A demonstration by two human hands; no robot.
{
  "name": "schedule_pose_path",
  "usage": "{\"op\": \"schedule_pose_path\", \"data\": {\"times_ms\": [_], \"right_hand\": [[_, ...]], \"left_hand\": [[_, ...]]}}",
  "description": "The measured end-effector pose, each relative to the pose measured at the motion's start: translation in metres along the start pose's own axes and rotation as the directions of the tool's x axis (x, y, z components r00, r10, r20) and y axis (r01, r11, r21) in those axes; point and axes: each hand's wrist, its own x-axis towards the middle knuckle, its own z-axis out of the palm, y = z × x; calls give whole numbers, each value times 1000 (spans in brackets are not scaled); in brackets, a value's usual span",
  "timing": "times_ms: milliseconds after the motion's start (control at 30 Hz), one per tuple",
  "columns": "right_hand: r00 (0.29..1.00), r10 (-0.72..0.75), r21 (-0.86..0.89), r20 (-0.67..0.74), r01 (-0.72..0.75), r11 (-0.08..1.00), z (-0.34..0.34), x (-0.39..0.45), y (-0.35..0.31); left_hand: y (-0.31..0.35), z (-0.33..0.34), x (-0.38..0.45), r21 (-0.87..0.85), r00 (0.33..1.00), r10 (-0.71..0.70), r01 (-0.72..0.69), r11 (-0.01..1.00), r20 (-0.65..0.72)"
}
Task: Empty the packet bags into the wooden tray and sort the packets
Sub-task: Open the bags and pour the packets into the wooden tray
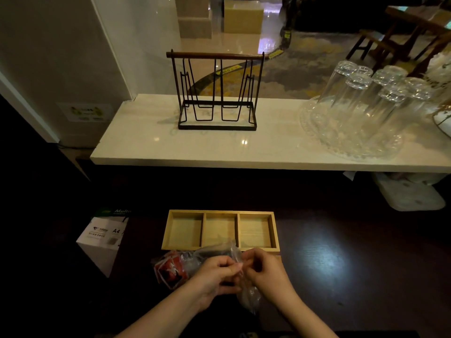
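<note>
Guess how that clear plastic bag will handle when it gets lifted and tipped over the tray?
Probably floppy: the clear plastic bag crumples and sags between the left hand and right hand. Likely light, since thin film shows through. Its glossy surface may be slippery, so packets could slide out suddenly toward the wooden tray.

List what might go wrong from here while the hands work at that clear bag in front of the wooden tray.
1. Both hands, left and right, pinch the clear plastic bag short of the wooden tray; if it opens there, packets may land on the dark table.
2. The red packets lie bunched inside the film and could tumble into one compartment unsorted.
3. Dim light may make similar packets hard to tell apart.
</note>
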Motion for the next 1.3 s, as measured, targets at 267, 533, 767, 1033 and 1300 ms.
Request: {"op": "schedule_pose_path", "data": {"times_ms": [267, 533, 767, 1033, 1300], "right_hand": [[999, 41, 6, -20, -41, 999, -2, 2, -5], [951, -3, -315, -308, -99, 944, -36, 2, 11], [922, -386, -568, -26, 304, 765, -28, -16, -19], [953, -296, -583, 59, 274, 765, 10, 3, -6], [875, -481, -250, 62, 480, 841, -40, 4, -70]], "left_hand": [[5, -4, -2, 101, 997, 67, -69, 992, 22], [16, -14, -5, 660, 928, 325, -130, 740, -181], [23, 1, -7, 803, 913, 401, -185, 567, -73], [22, -8, -6, 591, 959, 283, -228, 773, 1], [19, -27, -7, 136, 966, 171, -146, 980, -195]]}}
